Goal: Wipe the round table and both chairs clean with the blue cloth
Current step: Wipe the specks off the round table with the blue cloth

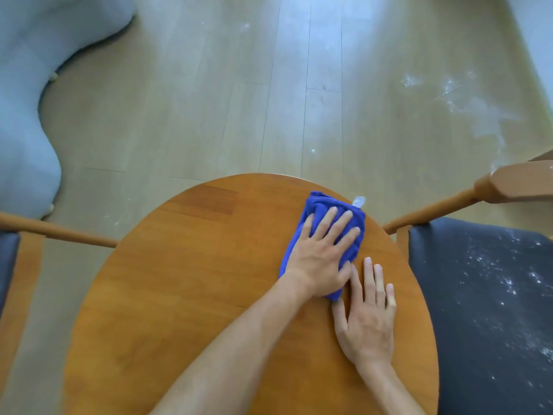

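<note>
A round wooden table (185, 295) fills the lower middle of the head view. A folded blue cloth (317, 209) with a small white tag lies near its far right edge. My left hand (321, 256) presses flat on the cloth, fingers straight and spread. My right hand (369, 313) rests flat on the bare tabletop just right of the cloth, its fingertips touching the cloth's near corner. The right chair (478, 310) has a dark seat speckled with white powder. The left chair (9, 259) shows only a sliver of dark seat and a wooden arm.
A pale grey upholstered sofa (27, 115) stands at the far left on the light wood floor (239, 100). White powder smears mark the floor (466, 106) at the right, beyond the right chair's wooden arm (514, 182).
</note>
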Demonstrator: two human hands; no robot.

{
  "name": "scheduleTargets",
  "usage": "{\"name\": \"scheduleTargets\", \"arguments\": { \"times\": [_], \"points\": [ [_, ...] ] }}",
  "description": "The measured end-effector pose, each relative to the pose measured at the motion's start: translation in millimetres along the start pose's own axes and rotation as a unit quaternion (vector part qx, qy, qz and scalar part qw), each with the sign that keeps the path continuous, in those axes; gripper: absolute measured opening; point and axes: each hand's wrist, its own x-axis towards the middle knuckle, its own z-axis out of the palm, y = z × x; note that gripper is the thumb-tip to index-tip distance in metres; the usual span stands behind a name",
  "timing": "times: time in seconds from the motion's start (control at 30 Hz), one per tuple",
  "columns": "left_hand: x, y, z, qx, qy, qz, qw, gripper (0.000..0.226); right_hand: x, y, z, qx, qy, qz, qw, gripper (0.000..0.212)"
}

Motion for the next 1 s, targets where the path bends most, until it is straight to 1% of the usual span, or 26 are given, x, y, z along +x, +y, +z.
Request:
{"name": "scheduleTargets", "arguments": {
  "times": [0.07, 0.1, 0.13, 0.23, 0.33, 0.4, 0.5, 0.53, 0.6, 0.67, 0.77, 0.83, 0.93, 0.97, 1.0],
  "points": [
    [-1.6, -23.0, -4.9, 0.011, -0.002, 0.038, 0.999, 0.064, 0.7, -0.9, -1.1, 0.005, -0.002, -0.002, 1.000, 0.061],
    [-3.3, -39.8, -9.6, 0.021, -0.001, 0.040, 0.999, 0.065, 1.0, -1.3, -1.6, 0.008, -0.005, -0.001, 1.000, 0.062],
    [-6.6, -58.1, -15.1, 0.027, 0.001, 0.022, 0.999, 0.066, 0.8, -1.3, -2.2, 0.010, -0.009, 0.000, 1.000, 0.062],
    [-28.9, -119.0, -36.0, 0.021, 0.023, -0.112, 0.993, 0.068, 0.7, -1.5, -3.9, 0.012, -0.017, 0.005, 1.000, 0.062],
    [-84.6, -164.4, -42.4, 0.011, 0.067, -0.225, 0.972, 0.071, 1.2, -2.0, -4.1, 0.013, -0.024, 0.007, 1.000, 0.062],
    [-131.9, -166.3, -39.2, 0.004, 0.086, -0.284, 0.955, 0.069, 2.0, -2.4, -4.7, 0.016, -0.028, 0.011, 0.999, 0.062],
    [-195.5, -122.9, -25.5, -0.006, 0.094, -0.344, 0.934, 0.068, 1.2, -3.2, -7.0, 0.010, -0.041, 0.013, 0.999, 0.062],
    [-211.5, -100.6, -18.0, -0.005, 0.095, -0.346, 0.933, 0.067, 0.9, -3.3, -7.8, 0.009, -0.045, 0.015, 0.999, 0.063],
    [-232.6, -52.3, -0.7, 0.000, 0.099, -0.313, 0.945, 0.066, 0.6, -3.2, -9.3, 0.012, -0.053, 0.017, 0.998, 0.063],
    [-235.3, -4.1, 15.3, -0.003, 0.090, -0.250, 0.964, 0.066, 0.3, -3.7, -11.2, 0.023, -0.057, 0.015, 0.998, 0.062],
    [-217.2, 44.4, 27.5, -0.024, 0.041, -0.163, 0.985, 0.067, -0.3, -1.4, -12.5, 0.045, -0.056, 0.008, 0.997, 0.060],
    [-196.1, 52.9, 24.7, -0.041, 0.029, -0.139, 0.989, 0.065, -0.9, 1.2, -13.5, 0.058, -0.059, 0.004, 0.997, 0.058],
    [-161.1, 49.2, 13.1, -0.049, 0.024, -0.142, 0.988, 0.059, -0.9, -1.4, -17.9, 0.059, -0.073, 0.005, 0.996, 0.057],
    [-149.2, 46.6, 8.1, -0.078, 0.017, -0.152, 0.985, 0.057, -1.9, -6.4, -20.2, 0.073, -0.070, 0.013, 0.995, 0.055],
    [-138.1, 44.3, 2.6, -0.147, 0.023, -0.171, 0.974, 0.054, -4.4, -13.8, -23.6, 0.106, -0.065, 0.030, 0.992, 0.051]
  ]
}}
